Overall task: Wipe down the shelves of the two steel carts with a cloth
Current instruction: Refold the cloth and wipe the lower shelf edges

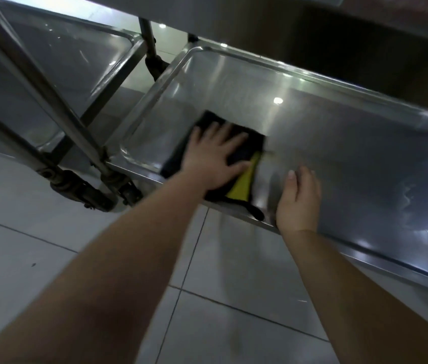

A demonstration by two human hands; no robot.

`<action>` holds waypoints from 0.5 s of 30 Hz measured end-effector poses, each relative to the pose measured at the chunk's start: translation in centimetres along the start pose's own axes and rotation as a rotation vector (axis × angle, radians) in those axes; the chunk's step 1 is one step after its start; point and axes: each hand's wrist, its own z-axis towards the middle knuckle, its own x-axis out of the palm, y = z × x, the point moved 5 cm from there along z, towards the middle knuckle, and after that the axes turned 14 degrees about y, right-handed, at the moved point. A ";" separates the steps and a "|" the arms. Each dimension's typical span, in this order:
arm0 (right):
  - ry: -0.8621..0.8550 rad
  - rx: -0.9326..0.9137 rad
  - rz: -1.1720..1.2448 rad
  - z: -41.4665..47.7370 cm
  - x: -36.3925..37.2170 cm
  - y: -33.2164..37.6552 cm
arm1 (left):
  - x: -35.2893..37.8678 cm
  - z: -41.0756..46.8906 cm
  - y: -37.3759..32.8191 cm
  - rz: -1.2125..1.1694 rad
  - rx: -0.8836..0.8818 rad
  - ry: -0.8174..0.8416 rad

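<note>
Right hand (298, 203) at the shelf's near rim, fingers loosely curled, holding nothing visible. Left hand (214, 156) spread open, pressing the black-and-yellow cloth (244, 179) flat on the cart's lower shelf (352, 158), near its left end. Advice: keep the palm flat, overlap strokes, push into the rounded corners — then work rightward. Cloth edges blurred; shelf's right end out of frame; second cart (57, 67) cut off at left.

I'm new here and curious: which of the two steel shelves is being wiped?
The right-hand shelf, nearer the camera: the left hand presses a black-and-yellow cloth flat on it. The shelf at upper left bears neither.
</note>
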 end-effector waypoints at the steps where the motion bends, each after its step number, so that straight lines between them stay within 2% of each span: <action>1: 0.020 0.001 -0.018 0.1 0.1 0.0 | -0.3 -0.6 3.0 -0.023 -0.081 -0.001; 4: 0.053 0.041 0.065 0.3 -0.2 0.2 | -0.3 -2.4 9.3 -0.045 -0.234 0.050; 6: 0.149 0.062 0.246 0.6 -1.3 -0.3 | 0.2 -3.1 10.3 -0.031 -0.277 0.073; 7: 0.217 0.036 0.249 0.3 -2.5 -0.6 | 0.4 -3.3 10.0 -0.029 -0.299 0.078; 9: 0.342 -0.098 0.008 -0.8 -6.2 -2.0 | 0.8 -3.4 8.5 -0.039 -0.334 0.088; 11: 0.414 -0.185 -0.376 -2.2 -10.9 -5.2 | 1.2 -3.4 5.6 -0.036 -0.317 0.100; 13: 0.434 -0.123 -0.620 -3.7 -15.6 -9.4 | 1.6 -3.3 1.7 -0.024 -0.262 0.100; 15: 0.386 0.013 -0.713 -5.1 -19.3 -12.9 | 2.0 -3.1 -3.1 -0.006 -0.201 0.095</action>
